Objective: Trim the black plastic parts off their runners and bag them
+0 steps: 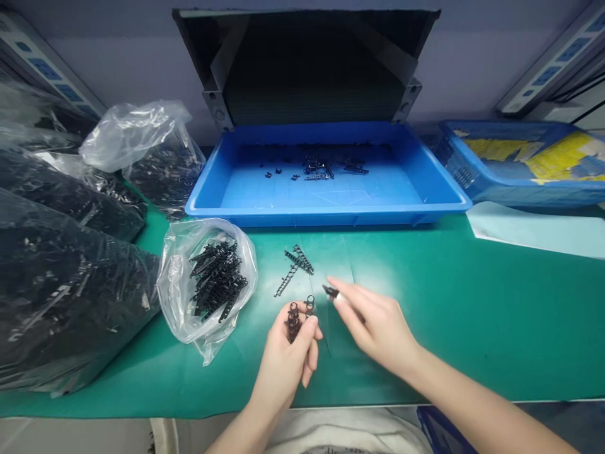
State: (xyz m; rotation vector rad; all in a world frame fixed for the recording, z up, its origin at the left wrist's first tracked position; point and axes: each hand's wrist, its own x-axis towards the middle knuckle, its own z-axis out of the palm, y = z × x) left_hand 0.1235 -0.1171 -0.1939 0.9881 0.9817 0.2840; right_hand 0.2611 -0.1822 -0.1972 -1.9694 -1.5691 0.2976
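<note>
Low over the green mat, my left hand [290, 353] is closed around several black plastic parts [293, 320] with ring-shaped ends that stick up past the thumb. To its right, my right hand [373, 315] pinches a small dark piece [331, 291] between thumb and fingertips; its exact kind I cannot make out. Just beyond both hands, a few loose black ladder-like strips [297, 261] lie crossed on the mat. On the left stands an open clear plastic bag [170, 284] holding a heap of similar black strips [218, 277].
A blue tray [331, 218] with scattered black parts sits at the back, under a dark metal hood [307, 69]. Large filled plastic bags [61, 296] crowd the left side. At the right are a blue basket [529, 192] with yellow items and a pale sheet [534, 230].
</note>
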